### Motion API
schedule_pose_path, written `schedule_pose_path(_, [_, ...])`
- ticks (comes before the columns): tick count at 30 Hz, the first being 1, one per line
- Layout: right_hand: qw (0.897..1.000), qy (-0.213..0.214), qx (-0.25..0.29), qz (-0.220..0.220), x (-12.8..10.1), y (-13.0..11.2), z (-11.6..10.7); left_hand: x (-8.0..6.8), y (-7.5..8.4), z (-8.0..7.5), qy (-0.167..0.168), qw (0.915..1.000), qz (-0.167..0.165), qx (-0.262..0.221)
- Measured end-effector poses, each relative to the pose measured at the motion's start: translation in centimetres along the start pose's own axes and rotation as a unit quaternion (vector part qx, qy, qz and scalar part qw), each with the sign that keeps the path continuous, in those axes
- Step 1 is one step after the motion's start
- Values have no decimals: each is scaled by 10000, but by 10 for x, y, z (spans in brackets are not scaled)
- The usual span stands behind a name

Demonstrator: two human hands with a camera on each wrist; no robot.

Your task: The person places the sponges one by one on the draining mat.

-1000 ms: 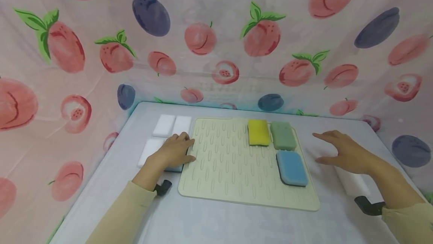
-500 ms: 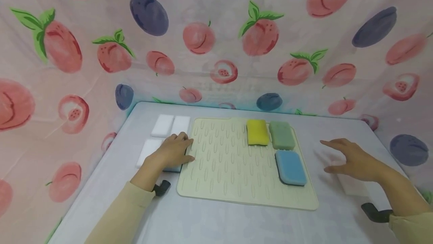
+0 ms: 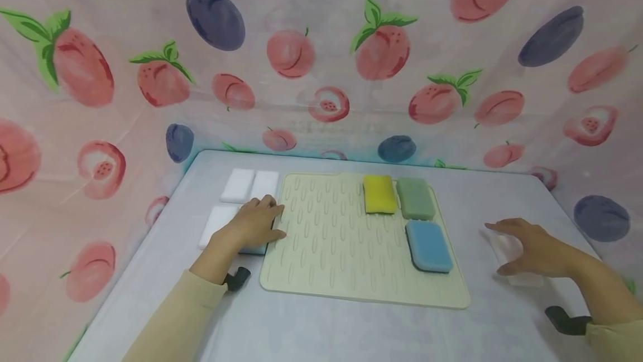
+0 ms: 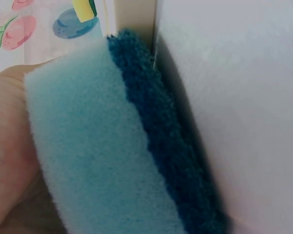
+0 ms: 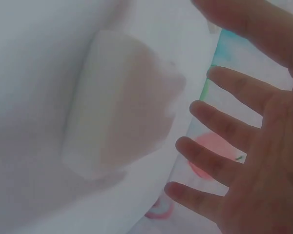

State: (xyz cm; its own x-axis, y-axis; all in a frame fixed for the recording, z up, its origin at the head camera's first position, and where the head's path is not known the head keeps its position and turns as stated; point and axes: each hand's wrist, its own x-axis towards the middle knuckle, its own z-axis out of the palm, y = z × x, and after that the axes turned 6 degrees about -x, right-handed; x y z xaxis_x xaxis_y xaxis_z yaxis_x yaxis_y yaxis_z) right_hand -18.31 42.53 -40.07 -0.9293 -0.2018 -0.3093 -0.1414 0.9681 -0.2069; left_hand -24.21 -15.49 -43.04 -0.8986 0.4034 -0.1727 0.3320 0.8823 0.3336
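Observation:
In the head view, my left hand (image 3: pixel 251 225) rests over a blue sponge (image 4: pixel 102 141) at the mat's left edge. The wrist view shows its pale blue foam and a dark blue scouring layer underneath, close to the table. Thumb and index finger reach past the sponge over the mat's edge. My right hand (image 3: pixel 540 247), its fingers spread, hovers over a white sponge (image 5: pixel 102 107) at the right. In the right wrist view the fingers stand apart from that sponge, and the hand's shadow falls across it.
A cream ribbed mat (image 3: pixel 326 250) bears a yellow sponge (image 3: pixel 380 194), a green sponge (image 3: pixel 416 198) and a blue sponge (image 3: pixel 428 246) on its right side. White sponges (image 3: pixel 238 185) lie left of it. Behind the table (image 3: pixel 351 331) hangs a fruit-print cloth (image 3: pixel 301 10).
My right hand has moved rightward and toward me, over the white sponge. My left hand has stayed at the blue sponge. The head view has shifted slightly.

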Motion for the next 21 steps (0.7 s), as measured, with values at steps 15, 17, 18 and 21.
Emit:
schedule_pose_path(15, [9997,-223,-16,61,-2,13,8,0,-4,-1,56,10000,54,-8])
schedule_pose_path(17, [9998,-202,-18,30,-2,13,8,0,-4,-1,64,9999,78,7])
schedule_pose_path(18, [9998,-213,-9,39,-2,12,8,1,-4,-1,65,9999,89,12])
schedule_pose_path(21, [9996,-265,44,67,-4,11,8,1,-3,1,-4,9999,93,-37])
